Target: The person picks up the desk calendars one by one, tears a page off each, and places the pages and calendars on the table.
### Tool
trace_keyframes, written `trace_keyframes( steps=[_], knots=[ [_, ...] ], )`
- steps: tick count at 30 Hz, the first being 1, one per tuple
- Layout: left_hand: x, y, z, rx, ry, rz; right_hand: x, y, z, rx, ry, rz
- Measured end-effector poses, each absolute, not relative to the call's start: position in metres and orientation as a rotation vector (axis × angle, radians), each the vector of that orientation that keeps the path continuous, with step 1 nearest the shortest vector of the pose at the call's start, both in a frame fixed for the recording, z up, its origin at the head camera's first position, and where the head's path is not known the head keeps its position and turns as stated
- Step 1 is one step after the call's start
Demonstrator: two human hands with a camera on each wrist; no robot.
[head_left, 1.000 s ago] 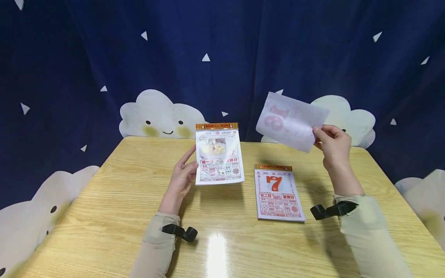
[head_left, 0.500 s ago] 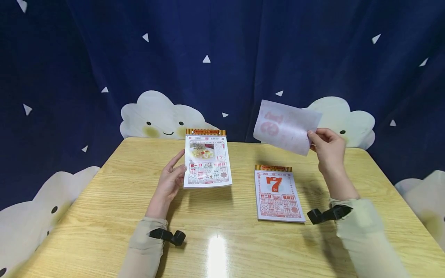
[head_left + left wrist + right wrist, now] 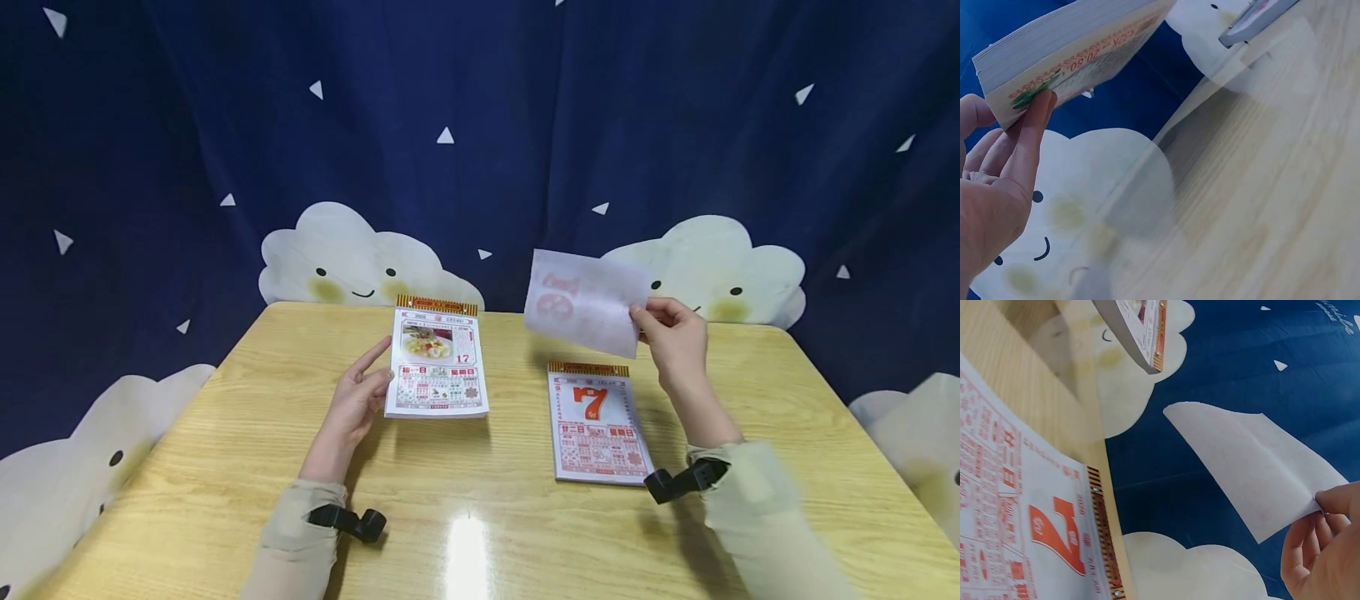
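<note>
1. The held calendar (image 3: 438, 371) is raised over the table (image 3: 247, 433), at ten o'clock from the lying calendar (image 3: 596, 429) in the head view; the loose sheet (image 3: 592, 302) hangs in the air at twelve o'clock from that same lying calendar.
2. The left hand (image 3: 351, 408) grips the held calendar at its nine o'clock edge, with fingers under the back cover (image 3: 1094, 69); the gap between the digits is about as wide as the page block is thick.
3. The right hand (image 3: 678, 340) pinches the loose sheet between thumb and fingertips, closed down to paper thickness, at the sheet's three o'clock end.
4. The loose sheet looks thin and nearly weightless, red print showing through faintly; it bows and will likely flutter, crease or tear if pulled hard; a light pinch at a corner or short edge should do.
5. The held calendar shows a thick page block and should be the heavier, stiffer piece; its pages may slip or fan under a one-sided hold; gripping front and back together, or the binding strip (image 3: 437, 305) at twelve o'clock, seems surest.
6. The lying calendar rests flat, neither hand on it; its side edges look easiest for lifting.
</note>
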State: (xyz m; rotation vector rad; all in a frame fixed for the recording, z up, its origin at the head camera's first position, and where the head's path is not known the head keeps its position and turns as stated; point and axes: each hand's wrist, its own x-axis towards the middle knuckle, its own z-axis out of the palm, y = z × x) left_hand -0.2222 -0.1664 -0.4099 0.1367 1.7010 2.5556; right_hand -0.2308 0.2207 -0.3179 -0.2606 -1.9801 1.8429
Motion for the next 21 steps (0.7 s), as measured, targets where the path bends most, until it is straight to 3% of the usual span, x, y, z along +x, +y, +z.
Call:
trace_keyframes(
  steps=[21],
  knots=[
    [-0.222,-0.181,-0.42,-0.064,1.829,2.38,-0.235,0.18,-0.346,0.082,-2.317,1.042]
  ],
)
